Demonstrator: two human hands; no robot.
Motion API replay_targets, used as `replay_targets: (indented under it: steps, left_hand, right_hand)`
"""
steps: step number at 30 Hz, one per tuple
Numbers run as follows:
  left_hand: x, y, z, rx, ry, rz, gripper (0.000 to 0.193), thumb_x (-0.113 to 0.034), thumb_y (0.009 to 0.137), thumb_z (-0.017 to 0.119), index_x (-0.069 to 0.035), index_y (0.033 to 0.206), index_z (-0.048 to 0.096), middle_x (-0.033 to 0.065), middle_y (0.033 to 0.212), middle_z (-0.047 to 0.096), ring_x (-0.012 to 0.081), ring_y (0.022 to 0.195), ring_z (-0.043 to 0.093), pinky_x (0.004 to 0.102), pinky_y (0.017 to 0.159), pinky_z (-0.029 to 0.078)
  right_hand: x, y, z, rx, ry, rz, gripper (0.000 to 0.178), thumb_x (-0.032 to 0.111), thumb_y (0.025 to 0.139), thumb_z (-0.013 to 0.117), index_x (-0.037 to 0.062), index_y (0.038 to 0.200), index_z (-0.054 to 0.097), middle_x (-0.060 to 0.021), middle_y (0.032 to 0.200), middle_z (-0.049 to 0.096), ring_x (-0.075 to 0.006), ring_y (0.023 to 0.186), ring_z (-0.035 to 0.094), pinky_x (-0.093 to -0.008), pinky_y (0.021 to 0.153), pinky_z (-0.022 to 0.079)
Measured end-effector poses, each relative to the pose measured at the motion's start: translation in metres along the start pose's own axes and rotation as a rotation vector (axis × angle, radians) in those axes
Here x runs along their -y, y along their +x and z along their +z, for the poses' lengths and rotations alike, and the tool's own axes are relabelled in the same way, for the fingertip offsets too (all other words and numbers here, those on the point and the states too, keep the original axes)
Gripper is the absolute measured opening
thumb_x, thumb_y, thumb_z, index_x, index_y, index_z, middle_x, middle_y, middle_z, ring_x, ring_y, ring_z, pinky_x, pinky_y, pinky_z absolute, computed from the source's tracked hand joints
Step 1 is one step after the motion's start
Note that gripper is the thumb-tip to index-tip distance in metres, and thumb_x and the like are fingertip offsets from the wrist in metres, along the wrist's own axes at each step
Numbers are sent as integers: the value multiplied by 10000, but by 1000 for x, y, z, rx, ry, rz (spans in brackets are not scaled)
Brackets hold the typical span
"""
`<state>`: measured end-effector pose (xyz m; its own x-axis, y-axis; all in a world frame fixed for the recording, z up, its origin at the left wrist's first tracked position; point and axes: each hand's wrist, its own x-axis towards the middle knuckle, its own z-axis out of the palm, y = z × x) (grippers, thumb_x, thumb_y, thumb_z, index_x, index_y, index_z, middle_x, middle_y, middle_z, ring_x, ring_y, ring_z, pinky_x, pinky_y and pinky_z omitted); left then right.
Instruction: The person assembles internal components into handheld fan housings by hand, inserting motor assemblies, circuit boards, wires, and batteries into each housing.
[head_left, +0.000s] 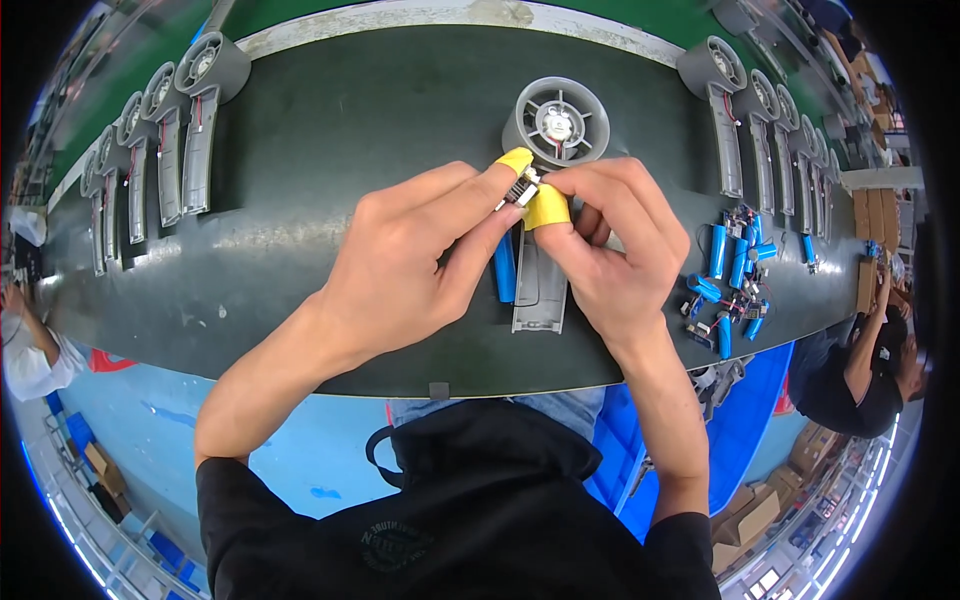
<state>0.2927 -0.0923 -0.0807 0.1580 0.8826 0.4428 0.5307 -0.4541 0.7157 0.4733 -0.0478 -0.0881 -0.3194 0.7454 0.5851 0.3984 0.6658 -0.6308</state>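
Note:
My left hand [410, 240] pinches a small circuit board [521, 190] between thumb and forefinger. My right hand [620, 230] is closed against the board's upper right end, where a small white connector [533, 175] shows; what its fingertips grip is hidden. Yellow wraps cover fingertips on both hands. Just beyond them stands a grey round fan housing [518, 128] with a spoked fan in it. Its open grey handle shell [541, 290] runs toward me beneath my hands. Alongside that shell's left side is a blue cylindrical battery [504, 270], with a thin dark wire near it.
A pile of blue batteries with wired boards [737, 262] lies right of my hands. Rows of similar grey fan units line the dark table's left [203, 150] and right [728, 140] sides. Blue bins [735, 440] stand below the right edge. Other people sit at both far sides.

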Motion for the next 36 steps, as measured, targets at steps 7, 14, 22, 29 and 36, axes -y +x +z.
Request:
replay_targets:
  steps: [7,14,22,29,36]
  left_hand:
    - [0,1,-1,17,21,4,273,54,830,677,71,1103,661,138,753,634,223,587,583,293,533,458]
    - [2,3,0,16,15,38,272,51,829,679,68,1100,662,136,747,619,221,582,564,299,526,446]
    - [10,7,-6,87,-14,108,274,36,841,663,51,1113,636,131,782,587,264,620,556,347,543,443]
    - [11,7,-9,152,-29,112,282,38,829,673,49,1110,652,126,791,584,245,641,548,321,566,443]
    - [15,9,-11,171,-82,134,256,41,835,656,56,1091,655,134,813,600,272,650,557,334,581,455]
  right_hand:
    - [-1,0,1,-13,-1,-5,239,7,641,770,51,864,695,-31,828,651,-124,553,582,-249,476,464]
    - [-3,-1,-3,12,27,40,265,-11,626,781,46,865,682,-29,844,646,-116,548,577,-243,475,458]
    - [-7,1,1,22,-25,-80,284,-1,617,787,53,865,660,-34,828,627,-149,590,603,-270,508,482]
    - [-8,-5,2,30,-104,-142,301,15,606,792,63,871,657,-45,831,626,-213,682,632,-313,564,511]
    - [-11,-4,2,21,-79,-221,249,-83,655,763,-14,871,660,-54,826,637,-89,582,553,-223,498,448]
